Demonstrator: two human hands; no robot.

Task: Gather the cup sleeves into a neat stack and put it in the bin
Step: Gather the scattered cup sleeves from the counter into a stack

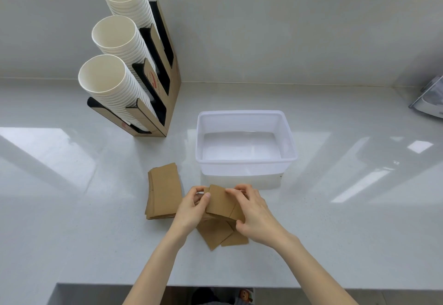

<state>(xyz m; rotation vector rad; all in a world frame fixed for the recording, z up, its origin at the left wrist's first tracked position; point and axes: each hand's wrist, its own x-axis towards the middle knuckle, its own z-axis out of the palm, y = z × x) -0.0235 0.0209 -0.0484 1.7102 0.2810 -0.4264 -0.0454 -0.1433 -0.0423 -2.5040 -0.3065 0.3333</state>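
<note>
A small bundle of brown cardboard cup sleeves [221, 202] is held just above the counter, in front of the bin. My left hand [191, 208] grips its left edge and my right hand [254, 213] grips its right side. Under the hands, a few loose sleeves [217, 232] lie fanned on the counter. A flat stack of sleeves [164, 190] rests to the left of my hands. The translucent white plastic bin [244, 165] stands just beyond the bundle, with nothing inside.
A cardboard cup dispenser [153, 69] with three tilted columns of white paper cups stands at the back left. A grey object [430, 101] sits at the far right edge. The counter's front edge [215, 285] runs below my forearms.
</note>
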